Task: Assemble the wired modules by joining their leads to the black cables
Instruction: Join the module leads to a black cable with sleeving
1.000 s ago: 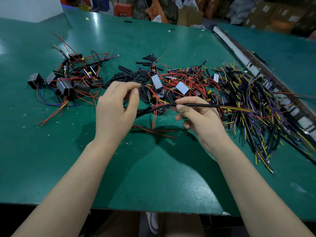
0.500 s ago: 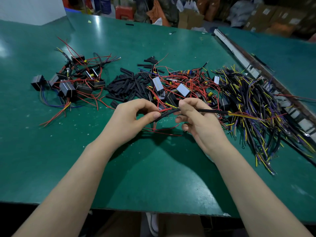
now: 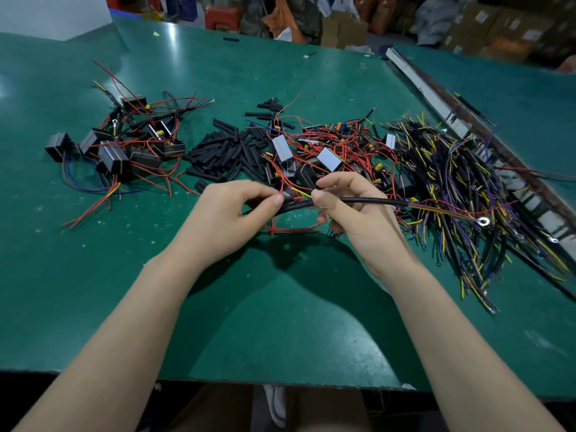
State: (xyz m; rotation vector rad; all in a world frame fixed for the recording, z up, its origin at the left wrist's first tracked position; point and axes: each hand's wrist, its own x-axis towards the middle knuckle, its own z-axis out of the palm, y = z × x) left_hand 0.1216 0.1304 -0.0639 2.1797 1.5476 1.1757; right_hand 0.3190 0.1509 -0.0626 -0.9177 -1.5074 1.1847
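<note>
Since a second ago my left hand [image 3: 229, 215] has come down from above the sleeve pile and closed in on my right hand [image 3: 352, 210]. Then there was a gap between them; now the fingertips nearly meet over the near-centre of the worktop [image 3: 280, 322], just on the near side of the loose pile.

Left fingers: curled, thumb and forefinger pinching the thicker sleeved end of the black cable [image 3: 371, 200], with a red lead [image 3: 282, 190] rising from the pinch. Whether the lead's bare end is already seated I cannot tell; the spot is hidden by my fingertips.

Right fingers: curled round the same cable just right of the joint, thumb pressing it; a short yellow lead [image 3: 300, 192] shows between the two hands. The cable runs right, out of my grip, to its yellow and purple cores and a ring terminal [image 3: 483, 221] over the edge of the cable pile [image 3: 467, 182].

Reading: hands are now in joining position, so this is the mating step for one module lead, not yet confirmed done.

Stock: unjoined modules [image 3: 327, 159] with red wires in the centre heap, black sleeves [image 3: 224, 154] left of them, finished-looking units [image 3: 115, 151] at far left. Much remains.
</note>
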